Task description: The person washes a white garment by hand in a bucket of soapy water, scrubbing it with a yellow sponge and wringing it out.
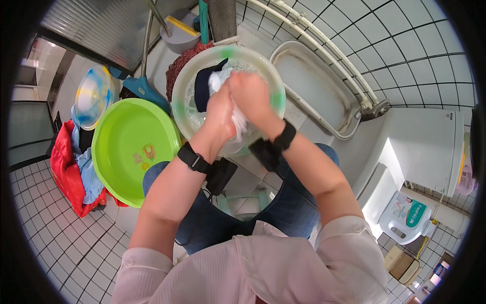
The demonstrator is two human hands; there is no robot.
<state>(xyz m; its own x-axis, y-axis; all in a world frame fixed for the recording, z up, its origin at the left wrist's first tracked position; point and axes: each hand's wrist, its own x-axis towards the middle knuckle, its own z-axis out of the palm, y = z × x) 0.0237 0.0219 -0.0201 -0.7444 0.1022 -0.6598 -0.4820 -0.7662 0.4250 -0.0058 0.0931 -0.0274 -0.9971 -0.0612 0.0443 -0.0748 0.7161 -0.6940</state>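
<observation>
In front of me stands a pale basin [179,104] with green patches on its rim and sudsy water inside. My left hand [219,112] and my right hand [249,95] are close together over it, both closed on one wet white cloth [219,79]. A bunched part of this cloth hangs below my fists. What kind of garment it is, I cannot make out. Dark navy fabric [202,89] lies in the suds beside my left hand; whether it joins the white cloth is hidden.
Left of the basin sits a bright green tub [126,152], with red clothing [67,172] and light blue fabric beyond it. A broom [144,91] and a red mop head [178,66] stand behind. At right are a floor pan [316,86], a white pipe and a detergent jug [402,218].
</observation>
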